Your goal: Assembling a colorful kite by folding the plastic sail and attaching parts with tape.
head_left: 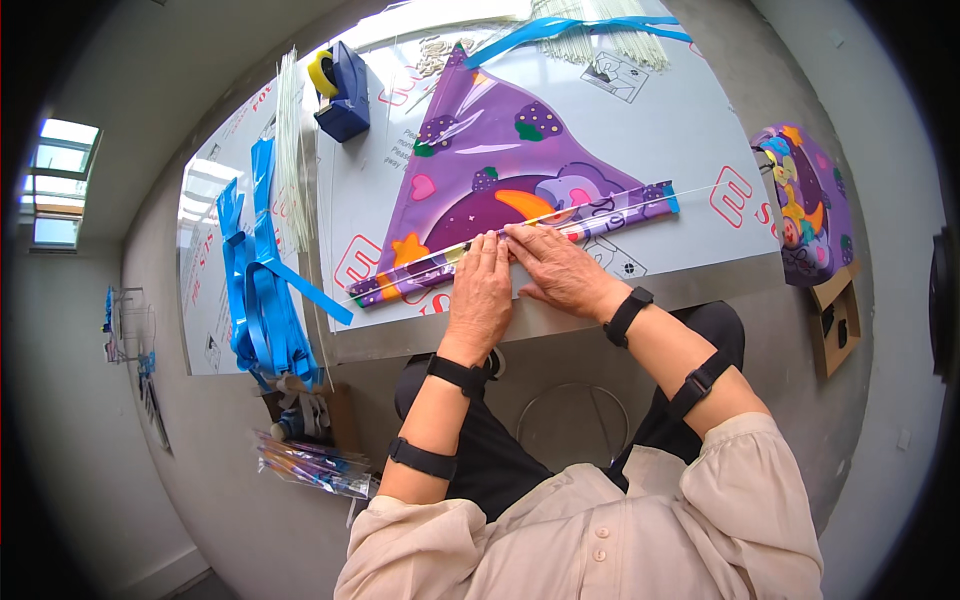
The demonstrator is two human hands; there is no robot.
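Carries, across a white tabletop (690,120), a purple patterned sheet (510,150) — with blue ribbons (262,300), thin white sticks (290,145) and a blue tape dispenser (346,100) to its left — plus small pale pieces (438,56), another blue ribbon (545,27) and more sticks (635,45) toward the far edge.

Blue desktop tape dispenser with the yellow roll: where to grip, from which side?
Probably across the solid body of the blue tape dispenser, hand coming from above and the right. The broad right face looks flat and exposed; the yellow tape roll sits on the left, with the bundle of thin white strips beyond it.
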